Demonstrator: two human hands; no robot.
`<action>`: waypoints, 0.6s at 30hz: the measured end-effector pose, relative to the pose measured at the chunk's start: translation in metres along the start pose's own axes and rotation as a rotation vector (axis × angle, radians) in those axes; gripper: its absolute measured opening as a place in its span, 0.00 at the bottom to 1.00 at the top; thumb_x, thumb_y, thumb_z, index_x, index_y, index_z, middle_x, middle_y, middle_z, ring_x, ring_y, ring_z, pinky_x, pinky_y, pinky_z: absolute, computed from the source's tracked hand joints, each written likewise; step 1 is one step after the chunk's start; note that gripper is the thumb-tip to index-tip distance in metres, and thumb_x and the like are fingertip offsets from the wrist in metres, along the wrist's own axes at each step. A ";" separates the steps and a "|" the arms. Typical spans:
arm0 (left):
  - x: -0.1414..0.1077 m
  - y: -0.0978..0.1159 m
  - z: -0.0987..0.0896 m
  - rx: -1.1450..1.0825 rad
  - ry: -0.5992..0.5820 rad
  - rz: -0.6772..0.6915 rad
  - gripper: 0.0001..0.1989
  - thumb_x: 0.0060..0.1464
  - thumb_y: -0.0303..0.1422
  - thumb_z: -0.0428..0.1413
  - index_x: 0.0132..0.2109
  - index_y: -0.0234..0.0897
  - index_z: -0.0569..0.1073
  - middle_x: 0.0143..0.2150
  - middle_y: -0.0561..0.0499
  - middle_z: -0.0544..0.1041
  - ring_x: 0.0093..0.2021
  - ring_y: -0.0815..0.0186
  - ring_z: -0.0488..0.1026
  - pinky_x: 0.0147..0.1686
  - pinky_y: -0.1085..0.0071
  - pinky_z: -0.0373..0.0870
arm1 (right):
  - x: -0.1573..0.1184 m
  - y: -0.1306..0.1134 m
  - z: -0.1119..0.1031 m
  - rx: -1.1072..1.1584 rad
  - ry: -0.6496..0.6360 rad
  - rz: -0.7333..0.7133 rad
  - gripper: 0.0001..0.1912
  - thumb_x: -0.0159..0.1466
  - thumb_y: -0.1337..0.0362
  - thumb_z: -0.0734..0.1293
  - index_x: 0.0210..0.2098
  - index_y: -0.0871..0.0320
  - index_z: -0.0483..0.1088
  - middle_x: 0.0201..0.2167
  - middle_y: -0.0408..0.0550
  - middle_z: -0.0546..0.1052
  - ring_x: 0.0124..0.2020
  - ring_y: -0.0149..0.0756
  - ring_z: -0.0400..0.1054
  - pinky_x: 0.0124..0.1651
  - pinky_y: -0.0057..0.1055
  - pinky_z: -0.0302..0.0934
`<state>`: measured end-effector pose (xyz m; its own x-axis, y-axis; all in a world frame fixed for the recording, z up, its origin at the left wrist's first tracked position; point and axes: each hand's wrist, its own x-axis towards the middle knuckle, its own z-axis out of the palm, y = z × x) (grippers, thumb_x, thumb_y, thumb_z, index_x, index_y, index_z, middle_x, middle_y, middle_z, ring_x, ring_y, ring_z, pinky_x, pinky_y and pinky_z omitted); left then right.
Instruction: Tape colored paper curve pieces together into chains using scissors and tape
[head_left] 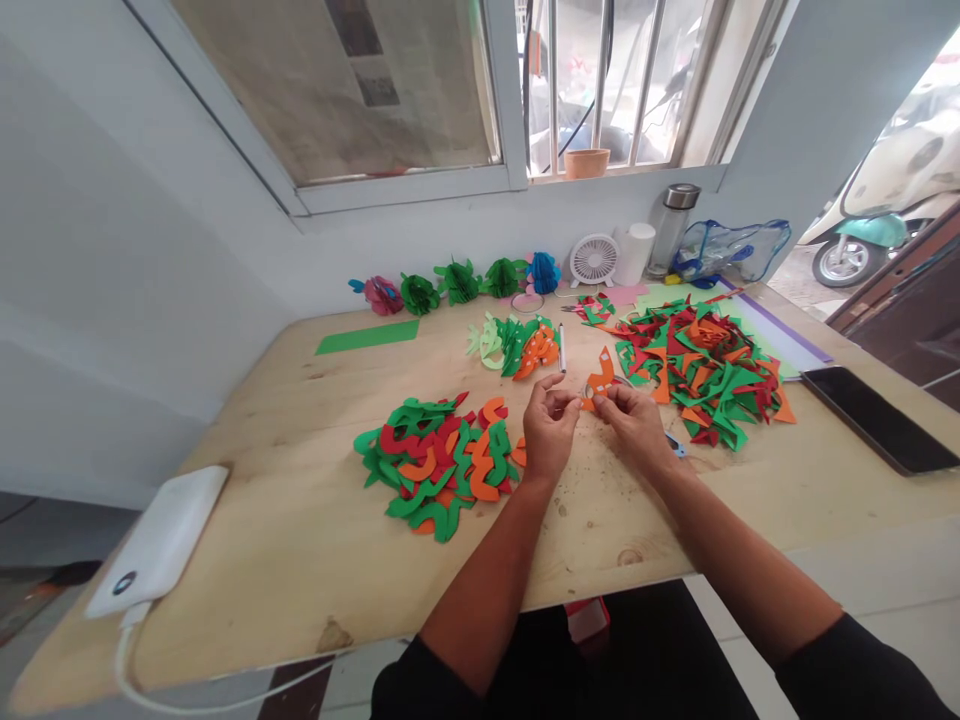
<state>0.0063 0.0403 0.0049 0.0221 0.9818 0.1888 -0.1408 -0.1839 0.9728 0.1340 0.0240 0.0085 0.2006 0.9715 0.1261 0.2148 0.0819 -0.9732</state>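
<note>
My right hand [628, 418] is closed on an orange paper cutout [602, 375] with small white patches, pinched between thumb and fingers. My left hand [551, 420] is beside the cutout's left edge, its thumb and index finger together; whatever they hold is too small to make out. Behind the cutout, a round ring-shaped item [622, 383] is partly hidden. Left of my hands lies a pile of wavy green, red and orange paper strips [442, 460]. Just beyond are a stack of dotted green and orange cutouts [525, 345] and a marker [562, 348].
A heap of paper scraps [712, 360] covers the right side, near a black phone [881, 415]. Folded paper figures [459, 282], a small fan [594, 260] and a bottle [673, 230] line the wall. A white power bank [169, 535] with a cable lies at left.
</note>
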 end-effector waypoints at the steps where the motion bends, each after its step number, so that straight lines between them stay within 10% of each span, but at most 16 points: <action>1: -0.001 0.000 0.000 0.031 -0.011 0.048 0.20 0.49 0.28 0.56 0.51 0.38 0.66 0.35 0.50 0.76 0.36 0.68 0.74 0.37 0.71 0.70 | 0.000 -0.001 0.000 -0.002 0.005 0.001 0.16 0.56 0.53 0.65 0.21 0.57 0.63 0.17 0.39 0.61 0.20 0.27 0.52 0.24 0.28 0.46; 18: -0.009 -0.002 0.001 0.468 -0.146 0.407 0.26 0.51 0.23 0.52 0.57 0.45 0.64 0.44 0.48 0.75 0.46 0.62 0.72 0.48 0.63 0.68 | 0.002 0.004 -0.001 0.136 -0.065 0.108 0.19 0.55 0.49 0.65 0.19 0.57 0.62 0.16 0.39 0.63 0.18 0.26 0.53 0.23 0.27 0.48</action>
<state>0.0074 0.0315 0.0010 0.1970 0.8185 0.5397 0.2801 -0.5746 0.7690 0.1362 0.0258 0.0051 0.1525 0.9882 0.0114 0.0633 0.0017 -0.9980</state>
